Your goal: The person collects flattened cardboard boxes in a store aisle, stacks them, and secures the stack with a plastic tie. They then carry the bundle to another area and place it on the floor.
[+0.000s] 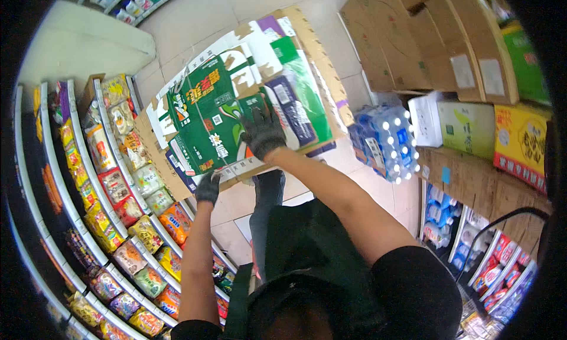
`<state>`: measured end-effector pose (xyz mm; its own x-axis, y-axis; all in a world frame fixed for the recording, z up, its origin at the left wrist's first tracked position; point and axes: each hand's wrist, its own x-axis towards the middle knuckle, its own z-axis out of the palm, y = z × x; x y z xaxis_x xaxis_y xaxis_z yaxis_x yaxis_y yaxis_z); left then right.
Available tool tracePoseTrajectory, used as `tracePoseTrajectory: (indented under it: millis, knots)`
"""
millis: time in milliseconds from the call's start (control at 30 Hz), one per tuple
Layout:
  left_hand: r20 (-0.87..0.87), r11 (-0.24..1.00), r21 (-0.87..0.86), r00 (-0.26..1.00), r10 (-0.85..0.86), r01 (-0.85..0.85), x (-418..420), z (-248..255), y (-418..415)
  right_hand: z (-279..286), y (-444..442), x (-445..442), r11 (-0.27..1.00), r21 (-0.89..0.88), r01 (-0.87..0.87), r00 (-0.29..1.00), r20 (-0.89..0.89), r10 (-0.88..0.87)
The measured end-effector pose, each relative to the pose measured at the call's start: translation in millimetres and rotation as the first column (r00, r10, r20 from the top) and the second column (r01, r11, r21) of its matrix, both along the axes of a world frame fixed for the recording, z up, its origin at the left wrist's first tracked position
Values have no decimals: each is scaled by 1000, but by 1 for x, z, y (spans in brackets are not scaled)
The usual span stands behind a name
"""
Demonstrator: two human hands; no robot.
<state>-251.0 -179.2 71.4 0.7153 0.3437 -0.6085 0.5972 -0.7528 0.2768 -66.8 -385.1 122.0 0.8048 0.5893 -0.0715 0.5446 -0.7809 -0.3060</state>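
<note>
A bundle of flattened cardboard boxes (206, 114) lies before me, green, white, purple and brown, with a thin strap across it. My right hand (263, 134), in a dark glove, rests on top of the green cardboard with its fingers spread. At the near left edge, my gloved left hand (207, 190) grips the bundle close to the strap; part of its fingers is hidden there. Beneath the near edge of the bundle, one of my legs (268, 189) shows in dark trousers.
Shelves of packaged snacks (133, 211) run along the left. Shrink-wrapped water bottles (384, 140) stand on the tiled floor (376, 185) to the right. Beyond them are large brown cartons (398, 43) and a yellow and red box (520, 140). A pale panel (88, 47) stands at far left.
</note>
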Motion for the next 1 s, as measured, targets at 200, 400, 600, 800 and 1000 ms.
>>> tracePoseTrajectory:
  millis: [200, 400, 600, 800, 1000]
  knots:
    - [-338, 966, -207, 914, -222, 157, -274, 59, -45, 81, -261, -131, 913, -394, -106, 714, -669, -206]
    - [-503, 948, -317, 851, -149, -22, -363, 99, -90, 45, -588, -241, 712, -695, 101, 807, -362, -467]
    - [-290, 383, -90, 343, -893, 919, -273, 26, -18, 81, -595, -249, 786, -44, 617, 667, -500, -552]
    - [221, 944, -104, 933, -285, 313, 30, 157, -114, 96, -574, -243, 967, -177, 185, 901, -362, -239]
    - [-26, 857, 22, 857, -514, 515, 79, 133, -197, 141, -608, -187, 922, -121, 367, 879, -279, -386]
